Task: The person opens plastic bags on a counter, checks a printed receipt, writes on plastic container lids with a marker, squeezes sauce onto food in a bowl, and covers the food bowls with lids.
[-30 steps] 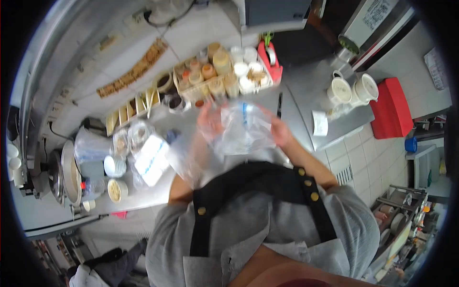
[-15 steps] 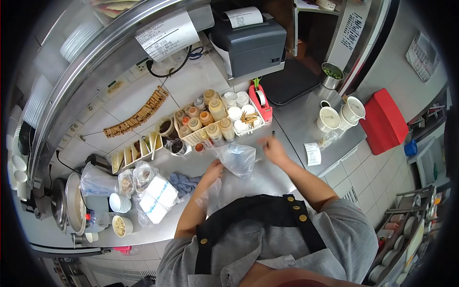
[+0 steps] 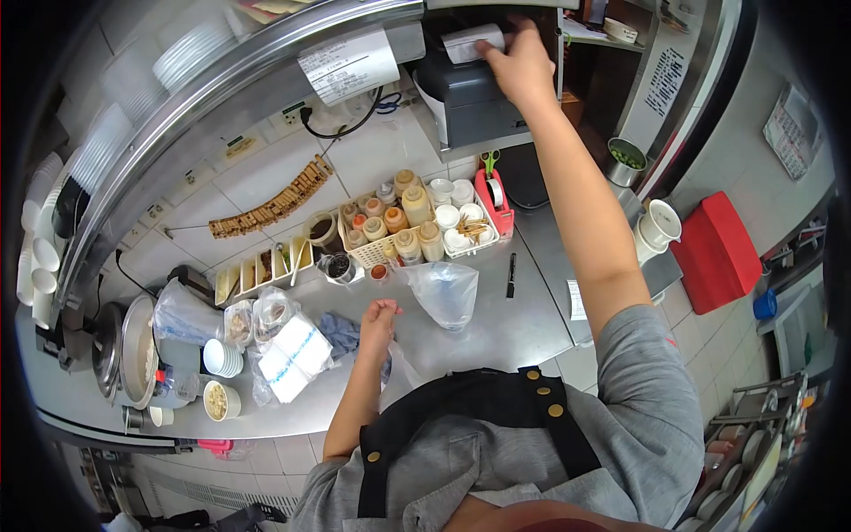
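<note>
My right hand (image 3: 525, 64) is raised to the dark grey receipt printer (image 3: 483, 111) at the top, its thumb and fingers on the printed receipt (image 3: 465, 44) that curls out. My left hand (image 3: 379, 321) hovers over the steel counter with its fingers curled in; I see nothing in them. Just right of it stands a filled clear plastic bag (image 3: 443, 294), apart from the hand. A black marker pen (image 3: 511, 276) lies on the counter right of the bag. Beside my left wrist is a blue-grey cloth (image 3: 341, 335).
Sauce bottles fill a cream basket (image 3: 368, 255), next to white lidded cups (image 3: 461, 217) and a red tape dispenser (image 3: 496, 202). Further left are a topping tray (image 3: 261, 273), white napkin packs (image 3: 295, 359) and stacked bowls (image 3: 222, 355). A red bin (image 3: 718, 253) stands at right.
My right hand has left the pen on the counter and risen to the printer's receipt. My left hand has drawn slightly away from the plastic bag.
</note>
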`<action>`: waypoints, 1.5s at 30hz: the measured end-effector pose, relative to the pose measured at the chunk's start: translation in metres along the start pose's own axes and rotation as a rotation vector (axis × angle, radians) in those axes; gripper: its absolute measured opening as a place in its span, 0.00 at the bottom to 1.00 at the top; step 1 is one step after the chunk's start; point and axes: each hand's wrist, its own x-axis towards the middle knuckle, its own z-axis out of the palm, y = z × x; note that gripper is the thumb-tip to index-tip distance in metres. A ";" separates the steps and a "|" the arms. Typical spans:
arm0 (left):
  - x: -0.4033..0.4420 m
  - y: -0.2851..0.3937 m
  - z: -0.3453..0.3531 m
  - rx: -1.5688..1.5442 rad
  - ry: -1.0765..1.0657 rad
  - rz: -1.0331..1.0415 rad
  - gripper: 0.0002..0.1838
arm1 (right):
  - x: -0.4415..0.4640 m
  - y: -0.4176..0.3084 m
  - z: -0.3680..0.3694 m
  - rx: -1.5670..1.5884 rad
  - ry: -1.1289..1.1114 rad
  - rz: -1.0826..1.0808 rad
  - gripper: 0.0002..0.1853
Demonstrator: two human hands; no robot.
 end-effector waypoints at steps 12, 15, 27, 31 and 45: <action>-0.065 0.184 0.049 0.499 -0.023 1.135 0.15 | -0.145 -0.044 -0.047 1.105 -0.475 0.225 0.12; -0.089 0.219 0.083 0.255 -0.114 1.076 0.27 | -0.158 -0.067 -0.041 1.119 -0.612 0.120 0.13; -0.045 0.310 0.004 0.319 0.626 1.359 0.11 | -0.221 -0.033 -0.055 0.715 -0.765 -0.146 0.23; -0.045 0.331 0.007 0.241 0.574 1.360 0.09 | -0.237 -0.019 -0.055 0.671 -0.807 0.007 0.20; -0.092 0.186 0.071 0.187 -0.157 0.840 0.24 | -0.266 -0.048 -0.075 0.745 -0.746 0.035 0.23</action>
